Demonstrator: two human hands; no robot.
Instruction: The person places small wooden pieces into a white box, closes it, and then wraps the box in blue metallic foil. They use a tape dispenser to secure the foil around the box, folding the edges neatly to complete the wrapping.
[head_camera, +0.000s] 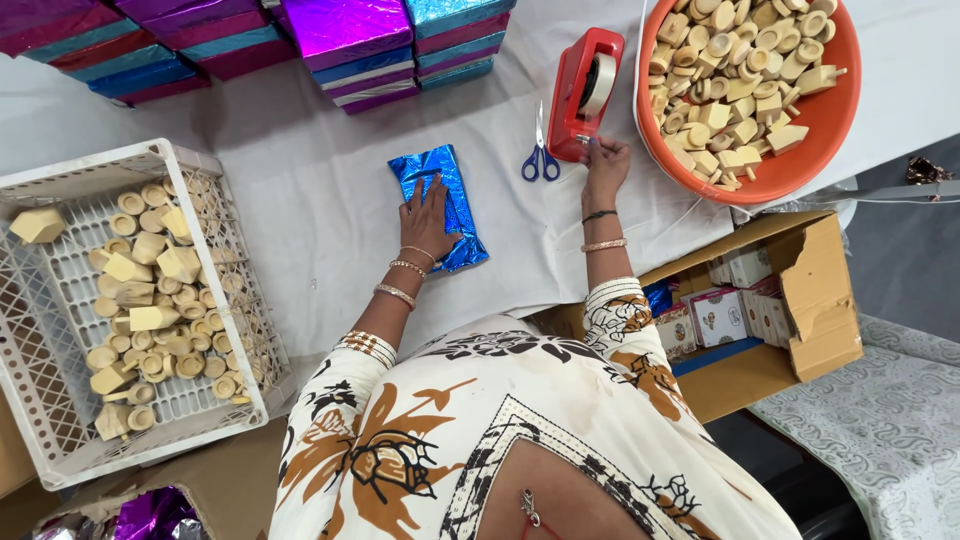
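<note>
On the white cloth (300, 190), one blue foil-wrapped box (440, 205) is pressed under the spread left hand (428, 215); the right hand's (605, 165) fingertips touch one red tape dispenser (582, 90), beside one pair of blue-handled scissors (541, 155); open cloth lies leftward.

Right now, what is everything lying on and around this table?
Blue foil-wrapped packet: one, shiny blue, table centre, under the left hand.
Red tape dispenser: one, right of the packet.
Blue-handled scissors: one pair, beside the dispenser.
Orange plastic tub: one, top right, full of pale wooden pieces.
White plastic crate: one, left, holding similar pieces.
Foil-wrapped boxes: several stacks, purple, blue, red, far edge.
Cardboard carton: one, brown, lower right, small printed boxes inside.
Left hand: flat on the packet.
Right hand: touching the dispenser's base.
</note>
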